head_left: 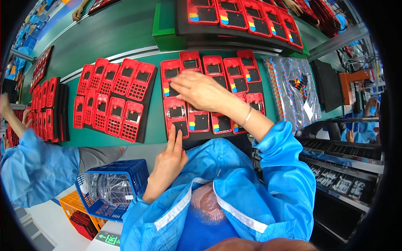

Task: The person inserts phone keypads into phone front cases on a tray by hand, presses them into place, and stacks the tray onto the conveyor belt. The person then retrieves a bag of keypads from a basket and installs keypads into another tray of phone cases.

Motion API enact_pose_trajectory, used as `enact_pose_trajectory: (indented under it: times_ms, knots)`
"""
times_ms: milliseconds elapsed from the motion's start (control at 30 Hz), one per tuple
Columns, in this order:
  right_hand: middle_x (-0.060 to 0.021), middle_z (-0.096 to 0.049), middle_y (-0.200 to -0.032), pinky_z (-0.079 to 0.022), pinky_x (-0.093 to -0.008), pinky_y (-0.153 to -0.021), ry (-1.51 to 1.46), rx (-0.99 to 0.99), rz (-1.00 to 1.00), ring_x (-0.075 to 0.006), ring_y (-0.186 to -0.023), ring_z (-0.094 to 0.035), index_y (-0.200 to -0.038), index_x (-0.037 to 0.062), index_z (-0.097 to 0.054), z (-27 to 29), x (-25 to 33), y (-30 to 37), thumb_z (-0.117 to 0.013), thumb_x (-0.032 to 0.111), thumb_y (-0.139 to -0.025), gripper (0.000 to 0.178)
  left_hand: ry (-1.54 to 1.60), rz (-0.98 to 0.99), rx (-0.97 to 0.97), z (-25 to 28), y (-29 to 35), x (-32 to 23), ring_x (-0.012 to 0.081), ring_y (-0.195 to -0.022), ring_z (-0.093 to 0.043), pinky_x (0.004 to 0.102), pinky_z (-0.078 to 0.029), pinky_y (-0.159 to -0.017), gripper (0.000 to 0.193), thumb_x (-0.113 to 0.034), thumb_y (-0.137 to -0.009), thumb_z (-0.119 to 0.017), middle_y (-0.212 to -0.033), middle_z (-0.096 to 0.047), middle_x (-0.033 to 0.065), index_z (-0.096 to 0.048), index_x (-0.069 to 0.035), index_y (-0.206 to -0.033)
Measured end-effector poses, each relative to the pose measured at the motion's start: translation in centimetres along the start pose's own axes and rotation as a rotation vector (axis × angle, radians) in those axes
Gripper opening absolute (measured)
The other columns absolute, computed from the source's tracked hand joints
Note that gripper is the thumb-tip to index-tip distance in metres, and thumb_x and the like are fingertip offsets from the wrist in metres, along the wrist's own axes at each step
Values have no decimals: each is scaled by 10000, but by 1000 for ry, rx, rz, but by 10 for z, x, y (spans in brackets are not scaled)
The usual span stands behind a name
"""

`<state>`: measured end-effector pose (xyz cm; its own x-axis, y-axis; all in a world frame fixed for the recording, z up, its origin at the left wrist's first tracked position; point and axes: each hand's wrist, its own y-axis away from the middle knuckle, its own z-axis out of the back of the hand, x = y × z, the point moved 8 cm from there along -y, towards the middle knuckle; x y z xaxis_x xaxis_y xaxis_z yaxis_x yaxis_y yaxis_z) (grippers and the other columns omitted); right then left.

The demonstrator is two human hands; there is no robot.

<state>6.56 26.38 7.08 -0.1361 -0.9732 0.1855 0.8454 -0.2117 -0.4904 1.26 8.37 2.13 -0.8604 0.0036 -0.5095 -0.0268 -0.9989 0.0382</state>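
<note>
Red plastic handset housings [214, 69] lie in two rows on a black tray in front of me, each with a small window. Most hold a black keypad sheet [202, 121] with yellow, blue and red patches at one corner. My left hand [166, 162] rests its outstretched index and middle fingers on the lower end of the near-left housing [175, 109]. Above the tray, my right hand [200, 88] reaches leftward with fingers extended over the keypad area of the far-left housing [170, 67]. Part of that housing and its neighbours is hidden under it. Neither hand grips anything visible.
Another tray of red housings with keypad holes [113, 100] lies to the left. A plastic bag of colourful sheets [293, 94] is at right. Beyond, a raised tray [247, 19] holds more housings beside a green block [167, 31]. A co-worker's blue sleeve [37, 167] and blue crate [138, 167] are left.
</note>
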Motion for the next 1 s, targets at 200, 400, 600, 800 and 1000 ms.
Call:
enact_pose_trajectory:
  times_ms: [200,400,600,800,1000]
  knots:
    - [-192,-682,-1259,-420,-453,-1165,43,283,-67,-319,-1235,-629,-1202,-73,-679,-29,6,-2,-699,318,-934,474,-45,39,18,-16,3,7,430,-867,-730,450,-623,-700,711,-94,-842,-689,-1589,-370,302,-440,35,-1495]
    - [-164,-695,-1125,-440,-443,-1120,15,119,-8,-307,-1115,-658,-1098,-21,-692,-16,9,5,-681,327,-947,379,33,22,-32,-10,1,6,409,-811,-734,448,-618,-664,728,-106,-838,-690,-1582,-376,312,-434,26,-1507]
    - [-174,-656,-1298,-482,-469,-1092,-38,139,-217,-358,-1234,-610,-1269,-19,-655,36,52,47,-749,255,-898,470,-113,-26,3,-3,-10,-5,366,-748,-734,442,-608,-620,748,-89,-809,-688,-1573,-388,316,-442,23,-1506]
    - [-264,-557,-1430,-391,-475,-1185,136,218,-313,-386,-1386,-503,-1360,-112,-565,-12,94,96,-705,382,-910,683,-246,4,-8,-15,-14,-5,319,-672,-726,407,-591,-546,786,-79,-764,-686,-1563,-404,320,-446,28,-1505]
    - [-260,-530,-1463,-345,-480,-1213,133,198,-327,-378,-1420,-468,-1392,-105,-536,-14,91,97,-686,385,-923,694,-308,-19,-91,-17,-12,-9,240,-592,-706,345,-579,-500,781,-94,-762,-687,-1567,-397,330,-456,57,-1492]
